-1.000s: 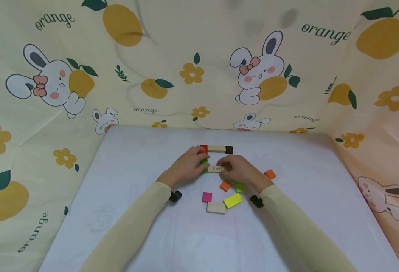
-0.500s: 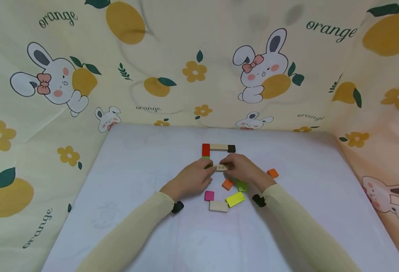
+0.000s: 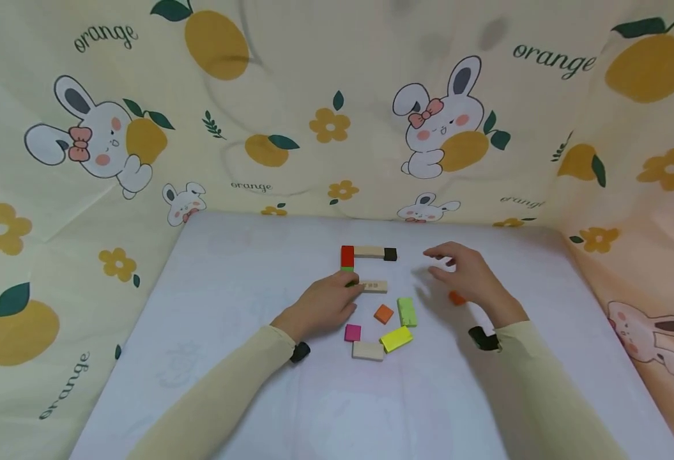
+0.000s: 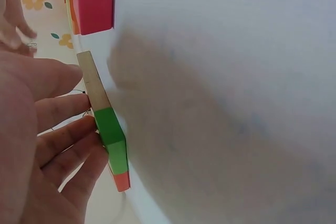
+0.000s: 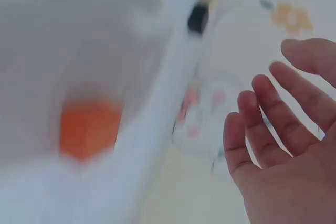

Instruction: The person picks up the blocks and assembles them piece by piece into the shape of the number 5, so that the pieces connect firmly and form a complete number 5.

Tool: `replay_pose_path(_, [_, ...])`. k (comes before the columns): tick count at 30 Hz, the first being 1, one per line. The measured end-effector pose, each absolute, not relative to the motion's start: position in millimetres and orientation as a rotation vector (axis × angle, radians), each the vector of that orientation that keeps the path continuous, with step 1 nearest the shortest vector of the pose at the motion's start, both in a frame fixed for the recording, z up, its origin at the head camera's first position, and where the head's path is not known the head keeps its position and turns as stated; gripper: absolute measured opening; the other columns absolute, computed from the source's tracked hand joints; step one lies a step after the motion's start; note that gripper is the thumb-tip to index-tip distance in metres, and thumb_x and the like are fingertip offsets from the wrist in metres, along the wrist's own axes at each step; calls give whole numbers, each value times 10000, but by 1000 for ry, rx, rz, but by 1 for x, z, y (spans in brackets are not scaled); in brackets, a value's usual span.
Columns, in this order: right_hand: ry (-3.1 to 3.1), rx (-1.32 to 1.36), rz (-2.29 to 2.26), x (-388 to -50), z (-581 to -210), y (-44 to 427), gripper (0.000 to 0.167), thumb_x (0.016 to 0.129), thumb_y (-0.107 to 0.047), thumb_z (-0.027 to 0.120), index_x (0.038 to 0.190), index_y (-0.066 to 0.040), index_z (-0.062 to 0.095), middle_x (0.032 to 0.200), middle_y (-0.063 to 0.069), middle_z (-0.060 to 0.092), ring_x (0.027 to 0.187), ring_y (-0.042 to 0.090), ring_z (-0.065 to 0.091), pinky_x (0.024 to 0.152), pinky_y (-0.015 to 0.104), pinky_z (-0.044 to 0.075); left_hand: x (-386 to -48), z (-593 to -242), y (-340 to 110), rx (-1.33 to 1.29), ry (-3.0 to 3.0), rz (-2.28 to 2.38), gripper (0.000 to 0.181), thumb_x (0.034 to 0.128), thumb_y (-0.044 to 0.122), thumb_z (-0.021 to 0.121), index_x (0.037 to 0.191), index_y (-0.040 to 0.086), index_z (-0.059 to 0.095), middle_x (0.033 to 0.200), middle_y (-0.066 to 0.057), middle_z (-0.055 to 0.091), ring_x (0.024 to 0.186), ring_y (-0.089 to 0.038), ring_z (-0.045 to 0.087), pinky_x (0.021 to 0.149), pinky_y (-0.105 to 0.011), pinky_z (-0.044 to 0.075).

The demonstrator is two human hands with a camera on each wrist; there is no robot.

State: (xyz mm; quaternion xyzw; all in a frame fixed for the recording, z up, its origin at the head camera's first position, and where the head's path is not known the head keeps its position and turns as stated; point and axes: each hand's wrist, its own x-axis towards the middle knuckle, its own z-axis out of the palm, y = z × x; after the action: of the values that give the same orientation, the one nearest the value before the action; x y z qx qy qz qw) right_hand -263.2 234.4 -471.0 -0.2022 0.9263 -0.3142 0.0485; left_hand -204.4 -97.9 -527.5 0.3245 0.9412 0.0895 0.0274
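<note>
My left hand (image 3: 319, 305) rests its fingertips on a green block (image 4: 111, 129) and the left end of a plain wooden block with small printed marks (image 3: 378, 287). In the left wrist view the thumb lies along the wooden block; the fingers touch the green one. Most of the green block is covered in the head view. Beyond it a red block (image 3: 347, 255) joins a second wooden block (image 3: 369, 252) that ends in a black cube (image 3: 390, 254). My right hand (image 3: 467, 278) is held up off the table, fingers spread and holding nothing, near an orange cube (image 5: 89, 128).
Nearer the person lie loose blocks: an orange one (image 3: 383, 314), a light green one (image 3: 407, 312), a yellow one (image 3: 397, 339), a pink one (image 3: 352, 333) and a wooden one (image 3: 368, 351). A patterned cloth (image 3: 291, 96) stands around the white table (image 3: 227, 255).
My right hand has let go of the printed wooden block and moved right and up. The left hand has slid slightly toward the person and stays at the green block.
</note>
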Motion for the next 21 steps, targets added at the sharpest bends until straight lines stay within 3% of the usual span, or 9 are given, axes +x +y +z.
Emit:
replay_pose_path(6, [2771,-443,-844,-258,-468,288,389,1020,-126,739,1406,-87,711,1402,179,642,1190,399,589,941,551,545,-206,-530,-99,1008,2915,285,469,1085,305,647,1518,124,647,1497,-38,573,1383,-190,505,1116,-330,496])
replay_pose_path(12, [2680,-441,-853,-250,-491,310,433,975,-129,806,1399,-107,723,1253,134,687,1078,311,617,832,400,543,-206,-532,-100,1004,2934,284,457,1071,303,672,1494,130,670,1464,-28,591,1347,-184,522,1087,-320,516])
replay_pose_path(16, [2670,-441,-879,-248,-503,309,462,919,-70,850,1366,-100,738,1194,121,707,1053,311,634,875,430,548,-206,-532,-101,999,2929,289,453,1071,301,671,1491,131,673,1463,-27,593,1341,-182,524,1086,-317,516])
replay_pose_path(21, [2700,-406,-836,-248,-510,304,375,932,-32,813,1297,-104,766,1239,131,705,1075,340,641,955,533,552,-206,-531,-99,992,2930,278,458,1074,309,670,1500,141,668,1473,-18,581,1342,-171,513,1093,-310,508])
